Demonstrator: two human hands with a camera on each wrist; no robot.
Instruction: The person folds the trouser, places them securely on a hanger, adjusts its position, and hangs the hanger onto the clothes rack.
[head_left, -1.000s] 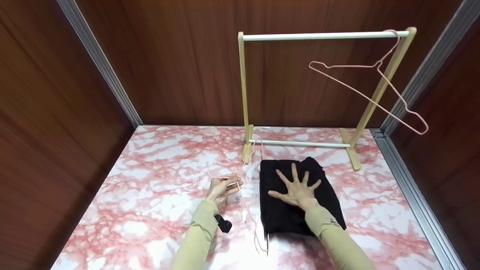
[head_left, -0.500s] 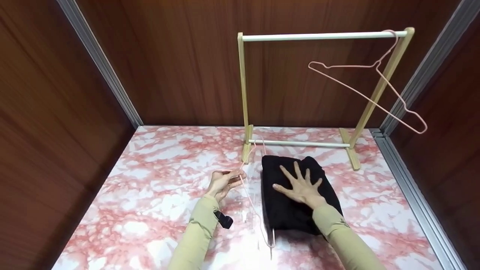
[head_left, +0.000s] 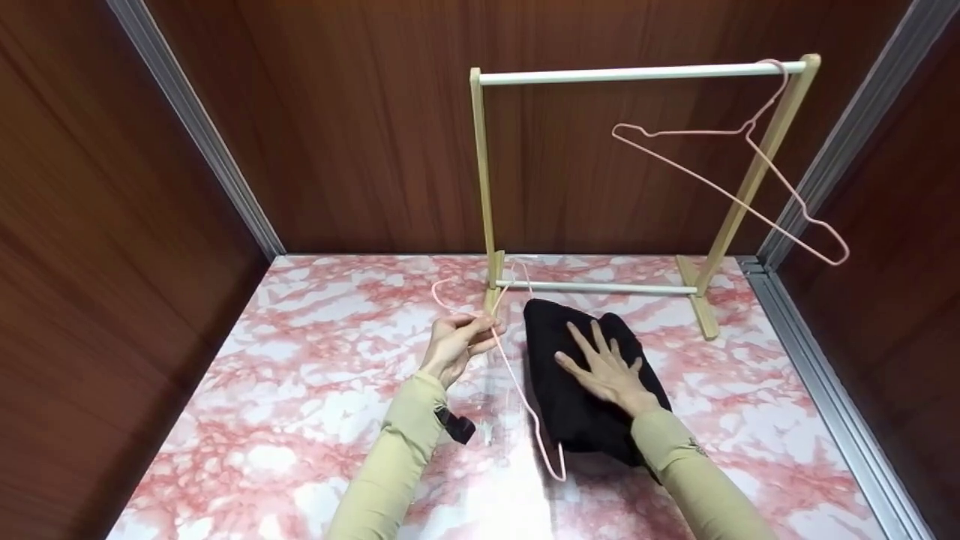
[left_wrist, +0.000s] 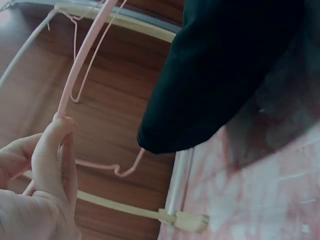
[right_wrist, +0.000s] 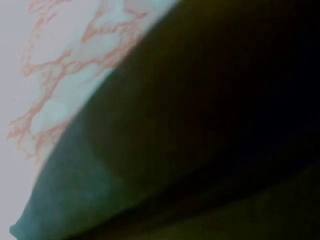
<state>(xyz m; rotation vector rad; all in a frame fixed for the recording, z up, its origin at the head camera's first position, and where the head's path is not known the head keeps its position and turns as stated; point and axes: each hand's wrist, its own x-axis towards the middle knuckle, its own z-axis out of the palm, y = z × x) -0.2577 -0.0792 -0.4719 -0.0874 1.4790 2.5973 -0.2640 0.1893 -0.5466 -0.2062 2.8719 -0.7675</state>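
Observation:
My left hand (head_left: 457, 346) pinches a pink wire hanger (head_left: 537, 426) between thumb and fingers, near the base of its hook. In the left wrist view the thumb and fingers close on the pink wire. A folded black cloth (head_left: 559, 397) hangs over the hanger's bar, lifted and tilted; its exact kind I cannot tell. My right hand (head_left: 611, 376) lies flat on the cloth with fingers spread. The cloth (left_wrist: 220, 80) hangs to the right of the left hand in the left wrist view. In the right wrist view, dark cloth (right_wrist: 95, 170) fills most of the picture.
A small wooden rack (head_left: 484, 180) with a white top rail (head_left: 600, 76) stands at the back. Another pink hanger (head_left: 694, 133) hangs at the rail's right end. Wood-patterned walls (head_left: 360, 150) enclose the marbled red-and-white table (head_left: 300, 420).
My left hand has raised the hanger and moved slightly right and away from me. The black cloth has come up and tilted with it, my right hand staying spread on it.

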